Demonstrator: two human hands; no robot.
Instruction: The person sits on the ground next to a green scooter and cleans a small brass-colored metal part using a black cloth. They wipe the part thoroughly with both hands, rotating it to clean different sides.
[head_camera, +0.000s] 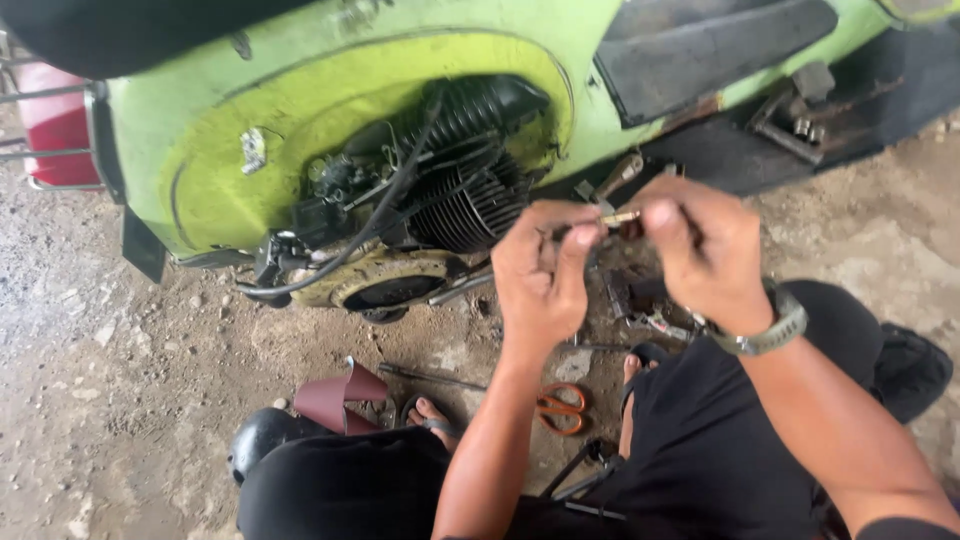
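Scissors (561, 409) on ground (between feet)

The head camera is looking down from close above, facing the green scooter (300, 120) across the upper frame.

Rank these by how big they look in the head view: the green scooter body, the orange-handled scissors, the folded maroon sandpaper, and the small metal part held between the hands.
1. green scooter body
2. maroon sandpaper
3. orange-handled scissors
4. small metal part, pinched between the left hand and right hand

It sits nearer the camera, yet looks smallest.
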